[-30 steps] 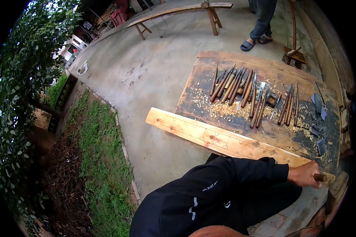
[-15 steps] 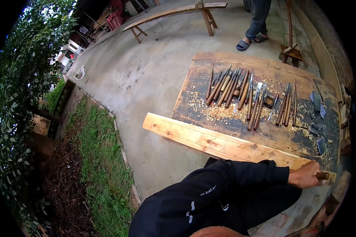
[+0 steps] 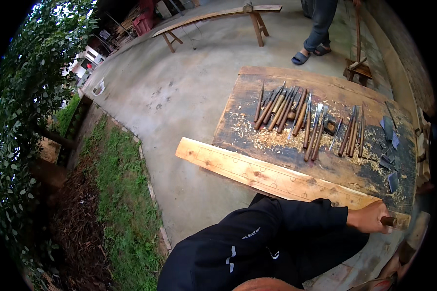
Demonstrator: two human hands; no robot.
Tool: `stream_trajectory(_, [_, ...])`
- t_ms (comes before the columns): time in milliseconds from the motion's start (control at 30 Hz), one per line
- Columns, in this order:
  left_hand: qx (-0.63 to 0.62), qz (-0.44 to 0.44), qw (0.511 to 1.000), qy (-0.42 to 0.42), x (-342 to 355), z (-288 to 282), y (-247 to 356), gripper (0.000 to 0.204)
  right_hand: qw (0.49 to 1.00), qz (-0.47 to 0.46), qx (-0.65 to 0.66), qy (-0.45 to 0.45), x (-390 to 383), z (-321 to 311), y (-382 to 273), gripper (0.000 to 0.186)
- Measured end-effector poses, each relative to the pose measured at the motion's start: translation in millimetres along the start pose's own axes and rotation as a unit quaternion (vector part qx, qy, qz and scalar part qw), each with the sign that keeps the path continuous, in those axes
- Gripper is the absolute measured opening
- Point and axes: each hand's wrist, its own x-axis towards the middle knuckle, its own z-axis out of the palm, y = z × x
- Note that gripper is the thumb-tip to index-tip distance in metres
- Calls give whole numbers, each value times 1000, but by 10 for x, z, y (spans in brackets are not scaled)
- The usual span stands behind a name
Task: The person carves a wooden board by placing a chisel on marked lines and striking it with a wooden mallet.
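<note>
My left hand (image 3: 371,216), at the end of a black sleeve, is closed on a short round wooden handle (image 3: 388,221) by the right end of a long pale plank (image 3: 233,165). Pencilled shapes and lines cover the plank, which lies along the near side of a worn wooden workbench (image 3: 247,80). Beyond it, several wooden-handled chisels (image 3: 277,114) lie in groups among shavings. I cannot make out my right hand; a cropped patch of skin at the bottom edge is too partial to identify.
Dark flat pieces (image 3: 392,182) lie at the bench's right. Behind stand a long wooden trestle (image 3: 209,14), another person's legs in sandals (image 3: 318,29) and a small wooden stool (image 3: 359,70). Grass (image 3: 121,203) and a leafy tree (image 3: 29,97) border the concrete floor on the left.
The view has shifted slightly. My left hand stays closed on the handle at the plank's end, and nothing on the bench has visibly moved.
</note>
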Motion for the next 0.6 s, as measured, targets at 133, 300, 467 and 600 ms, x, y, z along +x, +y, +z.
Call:
stream_trajectory(133, [29, 12, 998, -48, 116, -51, -30, 21, 993, 76, -80, -36, 39, -85, -220, 75])
stream_trajectory(300, [-29, 16, 985, 168, 47, 18, 155, 31, 986, 46, -148, 64, 119, -45, -117, 67])
stream_trajectory(467, [-5, 15, 992, -125, 168, 211, 463, 30, 897, 354, 211, 156, -651, 86, 123, 50])
stream_trajectory(600, [134, 82, 986, -50, -37, -131, 571, 42, 734, 455, 462, 199, -989, 149, -4, 48])
